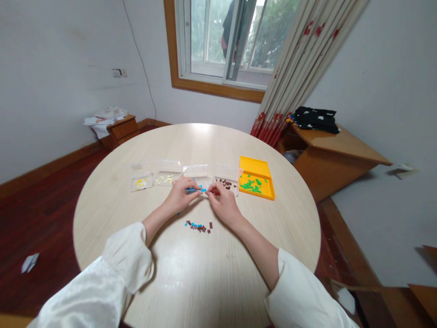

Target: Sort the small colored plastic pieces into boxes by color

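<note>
My left hand (180,195) and my right hand (225,202) meet over the middle clear plastic box (195,170). Thumb and fingers are pinched together on each. Between the fingertips show small blue toy bricks (203,189), but whether these are held or lie in the box behind is hard to tell. A tiny reddish spot is at my right fingertips, too small to name. Nearer me on the table lies a loose pile of brown bricks (204,229) with several blue bricks (195,225) among them. A single blue piece (178,213) sits under my left wrist.
Open boxes stand in a row on the round table (191,282): a box of yellow pieces (131,187), a box of pale yellow pieces (157,172), a box of brown pieces (235,193) and an orange case (262,197) with green pieces (251,186). Someone stands outside the window.
</note>
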Demonstrator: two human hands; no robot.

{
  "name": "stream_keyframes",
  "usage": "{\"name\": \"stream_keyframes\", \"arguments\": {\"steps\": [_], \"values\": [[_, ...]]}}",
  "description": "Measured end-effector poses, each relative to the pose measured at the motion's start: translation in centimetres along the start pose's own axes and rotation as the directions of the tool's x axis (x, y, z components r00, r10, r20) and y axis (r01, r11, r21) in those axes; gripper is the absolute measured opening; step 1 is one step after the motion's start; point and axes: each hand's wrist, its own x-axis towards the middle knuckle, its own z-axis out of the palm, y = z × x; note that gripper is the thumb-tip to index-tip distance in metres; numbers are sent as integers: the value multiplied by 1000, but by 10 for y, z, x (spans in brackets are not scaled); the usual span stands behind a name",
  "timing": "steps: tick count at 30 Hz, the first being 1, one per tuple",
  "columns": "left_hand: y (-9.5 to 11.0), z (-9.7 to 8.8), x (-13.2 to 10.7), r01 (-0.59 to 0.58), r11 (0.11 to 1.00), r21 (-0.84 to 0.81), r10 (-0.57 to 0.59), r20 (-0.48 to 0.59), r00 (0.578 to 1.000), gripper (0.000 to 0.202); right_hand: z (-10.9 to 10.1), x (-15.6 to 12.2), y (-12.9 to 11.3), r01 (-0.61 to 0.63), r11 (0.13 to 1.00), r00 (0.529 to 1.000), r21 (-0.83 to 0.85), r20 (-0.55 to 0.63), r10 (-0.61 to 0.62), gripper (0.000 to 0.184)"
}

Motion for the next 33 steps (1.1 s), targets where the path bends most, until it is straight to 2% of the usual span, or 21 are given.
{"name": "stream_keyframes", "arguments": {"steps": [7, 11, 18, 22, 29, 33], "values": [[0, -1, 1, 31, 999, 8, -31, -40, 999, 7, 0, 0, -1, 4, 1000, 1000, 7, 4, -4, 7], [-1, -2, 2, 87, 996, 35, -83, -94, 992, 7, 1, -1, -2, 14, 1000, 1000, 10, 18, -15, 9], [-2, -6, 3, 184, 976, 116, -164, -162, 973, 7, 5, -5, -4, 72, 997, 990, -36, 123, -67, 15], [-3, -6, 2, 184, 966, 182, -153, -169, 974, 6, 6, -7, -7, 112, 992, 977, -51, 190, -101, 16], [-7, -4, 1, 187, 954, 233, -147, -181, 973, 9, 8, -12, -15, 254, 966, 909, -42, 352, -224, 14], [-8, -5, 0, 182, 945, 271, -138, -172, 975, 10, 8, -17, -24, 345, 939, 814, 0, 497, -299, 21]]}}
